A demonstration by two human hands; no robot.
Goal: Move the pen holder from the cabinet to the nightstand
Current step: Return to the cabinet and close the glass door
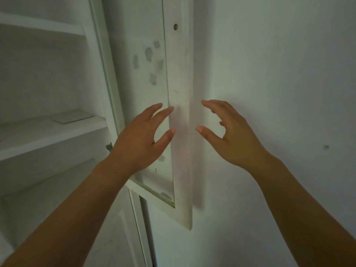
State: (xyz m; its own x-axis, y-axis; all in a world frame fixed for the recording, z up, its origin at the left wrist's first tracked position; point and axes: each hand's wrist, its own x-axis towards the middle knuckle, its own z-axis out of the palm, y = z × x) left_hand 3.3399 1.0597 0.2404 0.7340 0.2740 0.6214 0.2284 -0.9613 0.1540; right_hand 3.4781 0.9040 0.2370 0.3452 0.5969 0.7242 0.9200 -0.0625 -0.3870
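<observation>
No readable text, labels, brands, numbers or signs anywhere in view.

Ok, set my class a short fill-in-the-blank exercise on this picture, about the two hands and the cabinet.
1. The left hand and the right hand, fingers spread, hold ____.
2. The cabinet door stands ____, swung towards the wall.
3. A flat pale object lies on a ____ inside the cabinet.
4. The door's small round knob sits ____ both hands in the picture.

Missing words: nothing; open; shelf; above.
</observation>
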